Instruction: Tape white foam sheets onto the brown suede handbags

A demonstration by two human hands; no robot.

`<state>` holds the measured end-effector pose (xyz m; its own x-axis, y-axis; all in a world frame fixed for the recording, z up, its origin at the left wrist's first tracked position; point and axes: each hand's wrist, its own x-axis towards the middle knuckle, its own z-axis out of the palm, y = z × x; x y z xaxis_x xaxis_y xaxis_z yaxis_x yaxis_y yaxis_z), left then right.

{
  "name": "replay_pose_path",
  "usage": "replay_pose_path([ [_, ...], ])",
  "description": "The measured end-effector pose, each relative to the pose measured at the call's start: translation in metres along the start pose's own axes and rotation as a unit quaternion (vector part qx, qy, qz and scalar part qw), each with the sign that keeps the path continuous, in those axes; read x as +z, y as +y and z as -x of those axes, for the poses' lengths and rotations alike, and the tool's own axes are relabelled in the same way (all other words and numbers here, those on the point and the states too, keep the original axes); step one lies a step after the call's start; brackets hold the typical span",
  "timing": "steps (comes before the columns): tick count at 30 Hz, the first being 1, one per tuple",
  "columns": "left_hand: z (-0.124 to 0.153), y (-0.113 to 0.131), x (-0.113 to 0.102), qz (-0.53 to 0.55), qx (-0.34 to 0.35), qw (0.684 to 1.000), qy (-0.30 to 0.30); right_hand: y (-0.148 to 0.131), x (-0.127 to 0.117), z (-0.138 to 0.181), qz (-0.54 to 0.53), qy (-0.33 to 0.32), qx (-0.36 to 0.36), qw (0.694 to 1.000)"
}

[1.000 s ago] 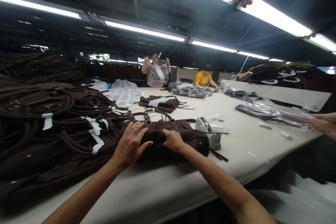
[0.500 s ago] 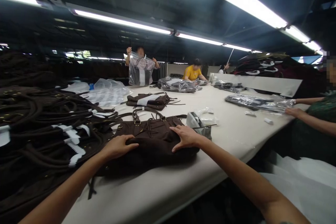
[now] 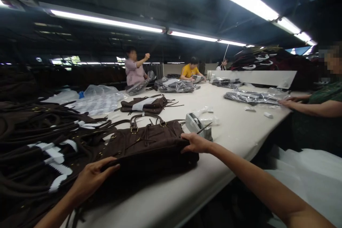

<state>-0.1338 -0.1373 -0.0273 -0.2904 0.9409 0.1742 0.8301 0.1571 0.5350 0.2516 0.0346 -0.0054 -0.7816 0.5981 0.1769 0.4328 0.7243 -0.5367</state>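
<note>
A dark brown handbag lies on the pale table in front of me, its handles pointing away. My left hand grips the bag's near left edge, thumb and fingers on either side of it. At the right end, my right hand pinches the bag's edge near its corner. Just beyond that hand stands a grey tape dispenser. Behind the bag rests another brown handbag with a white paper band round it.
A heap of brown bags with white paper pieces covers the left side. Clear plastic bags lie farther back. Plastic-wrapped bags sit across the table. At right, a co-worker in green handles a wrapped bag; other people stand behind.
My left hand has moved left and nearer along the bag, and my right hand out to its right end. The bag's near edge is now raised. A far co-worker has lowered a plastic bag.
</note>
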Motion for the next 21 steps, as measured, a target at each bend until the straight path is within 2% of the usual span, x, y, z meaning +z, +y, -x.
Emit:
replay_pose_path([
  [3,-0.005,0.006,0.002,-0.046,0.017,0.999,-0.004,0.001,-0.005,-0.014,0.055,-0.001,0.028,0.998],
  [7,-0.014,0.016,0.001,-0.089,0.112,0.99,-0.01,-0.016,-0.009,-0.024,0.188,0.023,-0.058,0.98],
  [9,-0.017,0.017,-0.005,-0.083,0.157,0.983,-0.044,-0.028,-0.006,-0.027,0.22,0.009,-0.083,0.972],
  [12,-0.023,0.014,-0.018,-0.066,0.201,0.969,-0.13,-0.04,0.003,-0.035,0.243,0.0,-0.069,0.968],
  [14,-0.028,0.011,-0.025,-0.084,0.213,0.962,-0.151,-0.04,0.01,-0.041,0.26,-0.008,-0.066,0.963],
  [16,-0.034,0.005,-0.026,-0.134,0.22,0.959,-0.117,-0.035,0.018,-0.046,0.279,-0.022,-0.078,0.957],
  [18,-0.036,-0.002,-0.021,-0.191,0.248,0.948,-0.049,-0.025,0.028,-0.047,0.298,-0.015,-0.101,0.949],
  [21,-0.029,-0.015,-0.006,-0.261,0.356,0.895,0.062,-0.008,0.047,-0.041,0.336,0.034,-0.154,0.929],
])
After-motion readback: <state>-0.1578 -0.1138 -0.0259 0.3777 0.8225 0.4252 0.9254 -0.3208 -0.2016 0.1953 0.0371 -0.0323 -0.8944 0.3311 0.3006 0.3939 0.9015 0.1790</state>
